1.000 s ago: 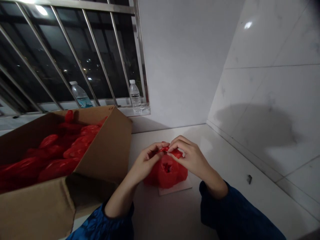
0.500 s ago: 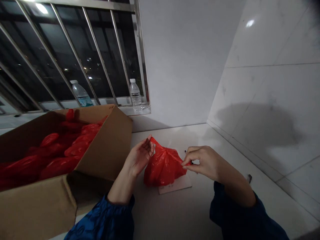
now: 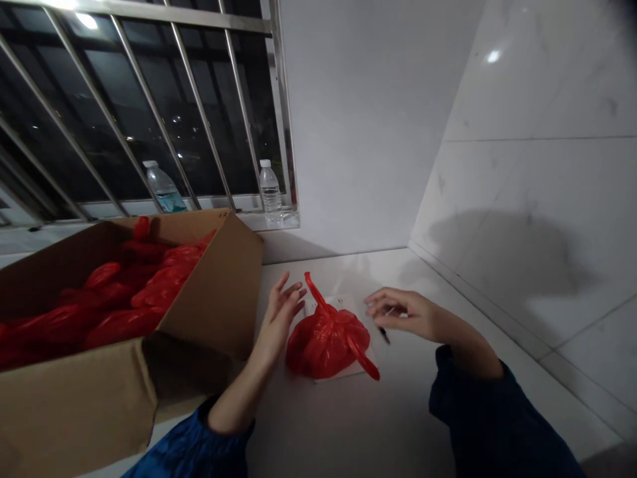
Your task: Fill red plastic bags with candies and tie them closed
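A knotted red plastic bag (image 3: 326, 345), bulging with contents I cannot see, rests on a flat white pad (image 3: 341, 303) on the table. One of its handles sticks up at the back left, the other droops over the front right. Left of the bag is my left hand (image 3: 281, 309), fingers spread, apart from it and holding nothing. On the right, my right hand (image 3: 403, 309) hovers with loosely curled, parted fingers and nothing in them. Just beneath its fingertips lies a small dark slim object (image 3: 384, 335), perhaps a pen.
A cardboard box (image 3: 213, 279) at the left holds several red plastic bags (image 3: 164, 285). Two clear bottles stand on the windowsill, one with a blue label (image 3: 166, 192), one plain (image 3: 270, 192). Window bars (image 3: 194, 106) rise behind; a tiled wall (image 3: 537, 172) bounds the right.
Both hands have let go of the bag's handles and drawn apart from it. The bag has settled lower, with its handles now free and its knot showing.
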